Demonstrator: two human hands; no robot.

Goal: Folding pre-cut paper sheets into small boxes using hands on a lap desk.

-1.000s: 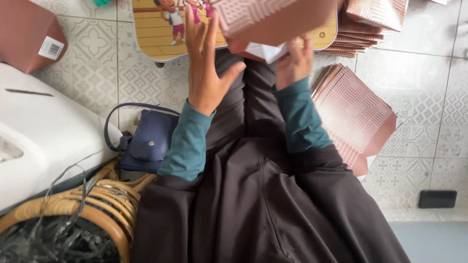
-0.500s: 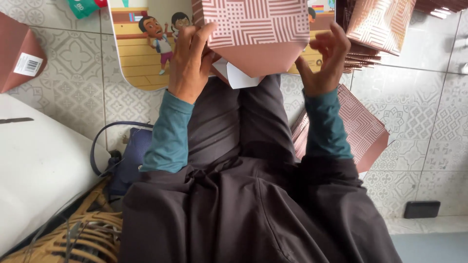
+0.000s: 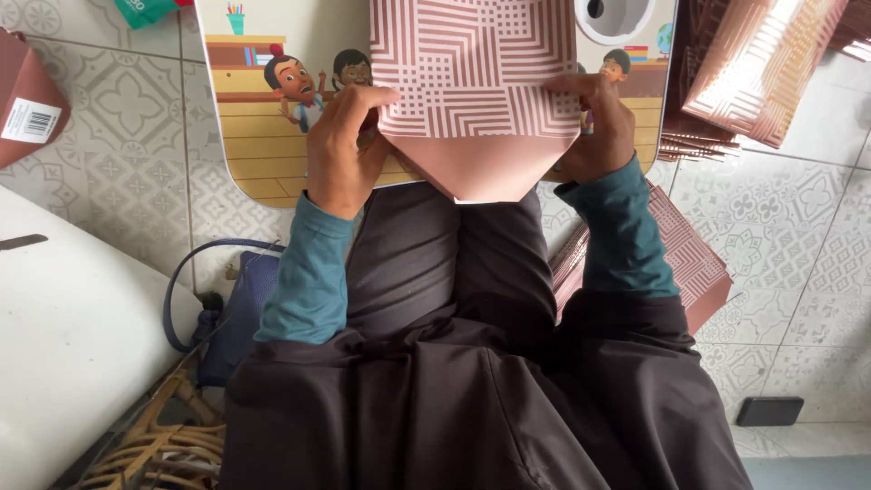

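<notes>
Both hands have closed in on the pink folded-paper box with a white geometric line pattern [image 3: 474, 82], which half a second ago was gripped loosely with the right fingers spread clear of it, and which now lies squarely between them with its plain pink pointed flap [image 3: 472, 171] turned toward the person. Left hand [image 3: 340, 150]: fingers curled, fingertips pressed onto the box's left edge, thumb hidden beneath. Right hand [image 3: 594, 127]: fingers bent over the box's right edge, pinching it; whether the thumb lies under the paper cannot be told. The box rests over a small rounded lap table printed with cartoon children in a classroom [image 3: 263, 127], just above the person's knees, which are covered by a dark brown skirt [image 3: 454, 381]; both forearms wear teal sleeves [image 3: 308, 272]. A stack of flat unfolded box blanks of the same pink pattern [image 3: 694, 259] lies on the patterned grey floor tiles [image 3: 118, 136] beside the right leg, and a second pile of shiny patterned blanks [image 3: 753, 73] sits beyond the table at upper right. At left: a navy blue handbag with a looped strap [image 3: 238, 313], a woven rattan basket [image 3: 163, 445], and a white rounded surface [image 3: 82, 327]. A finished pink box with a white label [image 3: 27, 104] lies at the far left edge.
</notes>
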